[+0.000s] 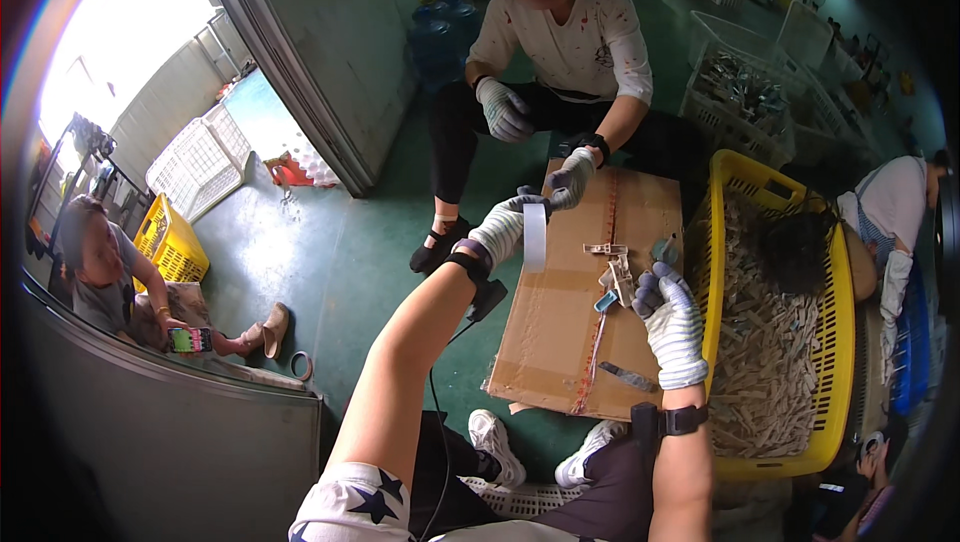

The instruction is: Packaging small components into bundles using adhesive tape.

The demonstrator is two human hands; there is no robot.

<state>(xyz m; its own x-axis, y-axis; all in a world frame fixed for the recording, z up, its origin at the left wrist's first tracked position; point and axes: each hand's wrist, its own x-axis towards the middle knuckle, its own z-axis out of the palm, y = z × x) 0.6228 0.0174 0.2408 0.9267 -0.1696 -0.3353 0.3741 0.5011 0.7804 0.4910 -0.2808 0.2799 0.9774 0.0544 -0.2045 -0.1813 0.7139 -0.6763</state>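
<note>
My left hand, in a striped white and grey glove, reaches over the far left part of a cardboard box. Its fingers are closed at the top of a flat white strip, which hangs down. Close against its fingertips is a co-worker's gloved hand; whether both grip the strip I cannot tell. On the box's right side my right hand, gloved too, has its fingers apart. Beside it lie beige plastic pieces, a small blue piece and a grey-green piece.
A yellow crate full of beige pieces stands right of the box. Across from me sits the co-worker. A dark flat piece lies on the box's near part. Another person sits by the doorway at left, holding a phone.
</note>
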